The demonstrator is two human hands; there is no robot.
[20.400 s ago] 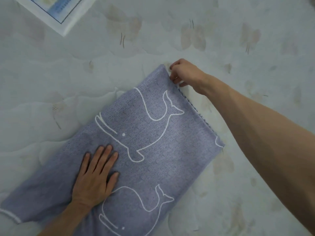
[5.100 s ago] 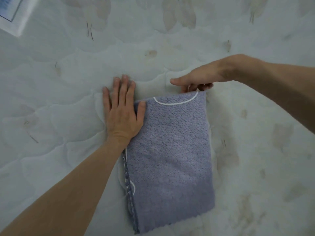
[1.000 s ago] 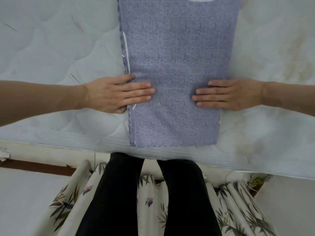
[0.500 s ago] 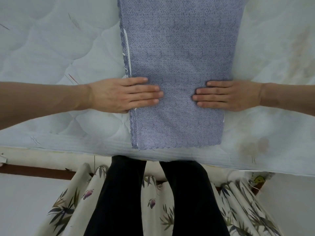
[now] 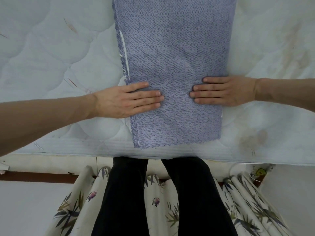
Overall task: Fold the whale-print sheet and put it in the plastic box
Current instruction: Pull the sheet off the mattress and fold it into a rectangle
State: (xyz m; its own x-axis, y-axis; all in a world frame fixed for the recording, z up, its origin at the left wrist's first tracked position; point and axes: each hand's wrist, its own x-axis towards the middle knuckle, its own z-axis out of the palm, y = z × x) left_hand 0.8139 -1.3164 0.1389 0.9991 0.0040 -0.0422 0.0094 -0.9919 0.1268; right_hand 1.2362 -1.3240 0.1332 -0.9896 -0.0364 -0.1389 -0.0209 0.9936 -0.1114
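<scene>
The whale-print sheet (image 5: 173, 53) is folded into a long blue-grey strip on the white quilted mattress (image 5: 51, 57), with its near end close to the mattress edge. No whale print shows on the upper face. My left hand (image 5: 126, 101) lies flat across the strip's left edge, fingers straight and pointing right. My right hand (image 5: 223, 91) lies flat across the right edge, fingers straight and pointing left. The fingertips of the two hands are a short gap apart. The plastic box is out of view.
The mattress edge (image 5: 102, 149) runs across the frame below the sheet. My legs in black trousers (image 5: 153, 193) stand against it. A leaf-print cloth (image 5: 78, 198) hangs below. A brownish stain (image 5: 252, 140) marks the mattress at the right.
Both hands have stayed flat on the strip and slid a little nearer to each other. The view has shifted slightly, and the sheet lies the same way.
</scene>
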